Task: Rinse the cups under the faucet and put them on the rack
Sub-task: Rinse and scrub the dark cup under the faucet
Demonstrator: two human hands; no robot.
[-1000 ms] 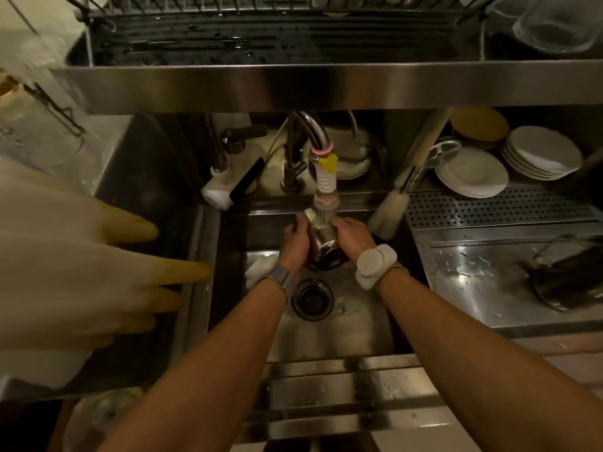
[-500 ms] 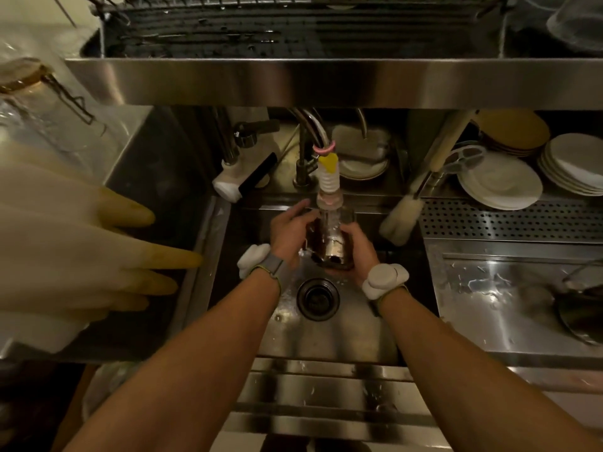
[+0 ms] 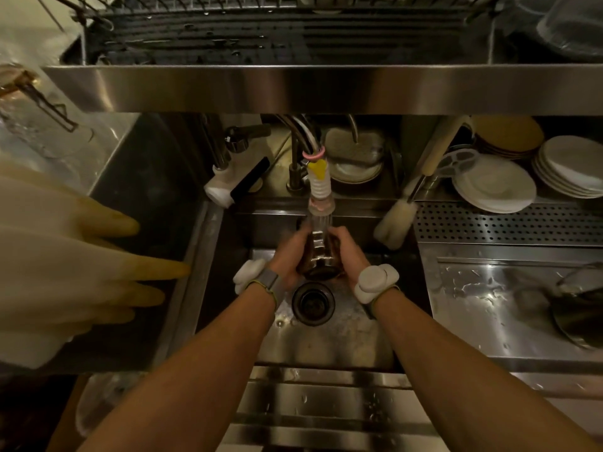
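A clear glass cup (image 3: 320,256) sits between both hands over the sink (image 3: 326,344), directly under the faucet nozzle (image 3: 320,190), with its dark base turned toward me. My left hand (image 3: 288,256) wraps its left side and looks blurred. On the cup's right side my right hand (image 3: 347,252) grips it. The wire dish rack (image 3: 277,31) spans the top of the view above a steel shelf edge.
The drain (image 3: 313,303) lies just below the hands. Pale rubber gloves (image 3: 65,265) hang at the left. A bottle brush (image 3: 396,220) leans at the sink's right rim. Stacked plates (image 3: 496,184) and a dark pan (image 3: 580,308) occupy the right counter.
The left hand, open beside the cup half a second ago, has closed onto it again. The cup stays under the faucet while the view shifts slightly.
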